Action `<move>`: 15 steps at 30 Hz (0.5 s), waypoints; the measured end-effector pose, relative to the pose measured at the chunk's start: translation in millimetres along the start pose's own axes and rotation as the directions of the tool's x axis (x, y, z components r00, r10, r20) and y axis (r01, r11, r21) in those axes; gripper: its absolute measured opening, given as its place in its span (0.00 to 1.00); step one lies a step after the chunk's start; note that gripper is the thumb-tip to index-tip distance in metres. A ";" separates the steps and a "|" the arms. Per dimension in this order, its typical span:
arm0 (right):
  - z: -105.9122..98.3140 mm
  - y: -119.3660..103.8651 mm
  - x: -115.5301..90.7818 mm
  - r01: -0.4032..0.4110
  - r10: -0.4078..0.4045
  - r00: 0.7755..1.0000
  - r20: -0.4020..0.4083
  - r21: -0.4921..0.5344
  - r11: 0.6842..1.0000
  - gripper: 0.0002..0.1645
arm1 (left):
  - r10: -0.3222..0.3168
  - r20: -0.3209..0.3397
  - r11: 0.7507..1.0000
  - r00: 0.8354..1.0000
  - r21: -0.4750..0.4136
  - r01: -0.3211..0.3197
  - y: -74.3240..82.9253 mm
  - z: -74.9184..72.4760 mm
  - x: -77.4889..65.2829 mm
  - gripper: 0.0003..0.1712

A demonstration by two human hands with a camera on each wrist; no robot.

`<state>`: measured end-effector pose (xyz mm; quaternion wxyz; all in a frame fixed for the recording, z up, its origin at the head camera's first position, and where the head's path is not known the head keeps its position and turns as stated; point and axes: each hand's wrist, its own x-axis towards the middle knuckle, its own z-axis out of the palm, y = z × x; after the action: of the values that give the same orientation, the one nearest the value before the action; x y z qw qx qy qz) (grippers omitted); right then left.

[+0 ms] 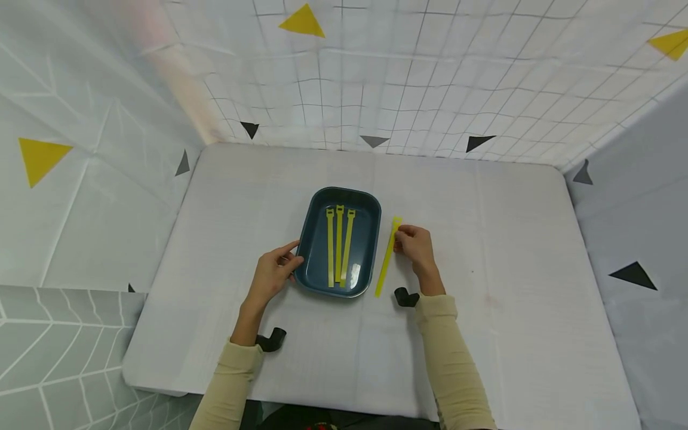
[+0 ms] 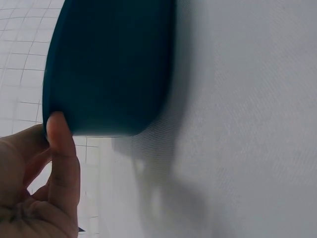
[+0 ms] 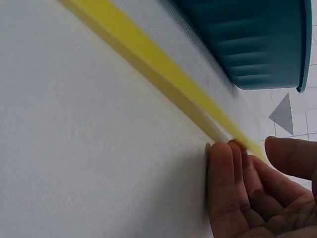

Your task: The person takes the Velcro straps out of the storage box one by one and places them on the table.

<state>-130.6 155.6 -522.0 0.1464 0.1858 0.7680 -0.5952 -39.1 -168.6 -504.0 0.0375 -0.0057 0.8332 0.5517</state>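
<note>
Beside the tray [image 1: 364, 245] | yellow strip [image 1: 387, 257], far end between right fingers [image 3: 223, 173], nearly closed, pinching | left fingers [image 2: 63, 156] grip tray

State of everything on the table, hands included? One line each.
Tray: upright, uncovered, three strips inside, left edge held.
Three yellow strips: inside the tray, straight, lengthwise, closer together at the near ends.
Loose yellow strip: outside, right of the tray, straight, slanted.
Left hand: grips the tray's left edge.
Right hand: touches the loose strip near its far end; whether it pinches is unclear.
</note>
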 end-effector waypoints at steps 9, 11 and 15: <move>-1.6 0.1 -2.6 0.015 -0.015 0.998 -0.057 -0.002 1.000 0.22 | -0.008 -0.001 1.000 1.000 0.006 0.008 1.2 0.3 -0.4 0.25; -1.6 0.5 -3.6 0.016 -0.016 0.998 -0.060 0.013 1.000 0.23 | -0.006 0.001 1.000 1.000 0.008 0.006 1.2 0.3 -0.7 0.25; -0.6 2.1 -4.9 0.026 -0.023 0.997 -0.074 0.043 0.999 0.22 | -0.004 0.000 1.000 1.000 0.005 0.004 1.1 0.3 -0.9 0.25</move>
<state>-125.3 156.1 -521.5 0.1069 0.2012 0.7618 -0.6064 -38.3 -167.9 -503.1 0.0387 -0.0070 0.8346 0.5494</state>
